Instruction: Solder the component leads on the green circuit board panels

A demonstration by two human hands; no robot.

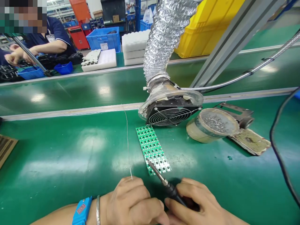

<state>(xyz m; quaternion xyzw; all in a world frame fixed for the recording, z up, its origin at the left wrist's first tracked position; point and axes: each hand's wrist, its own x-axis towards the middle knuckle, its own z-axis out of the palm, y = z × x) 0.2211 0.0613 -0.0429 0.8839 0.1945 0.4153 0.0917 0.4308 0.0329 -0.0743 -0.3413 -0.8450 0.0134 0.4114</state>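
Low in the head view, my left hand is curled closed around a thin solder wire, which runs away from the knuckles toward the far metal edge. A blue wrist strap and a silver bangle are on that wrist. My right hand grips a soldering iron by its black handle. The iron's tip overlaps the near left part of a green circuit board panel with rows of dark round spots; whether it touches cannot be made out. Both hands are close together, their lower fingers partly cut off by the frame.
Beyond the panel hangs a fume extractor fan on a silver flexible duct. A tub of solder bits and an iron stand are at right, near a black cable. A co-worker works across the line.
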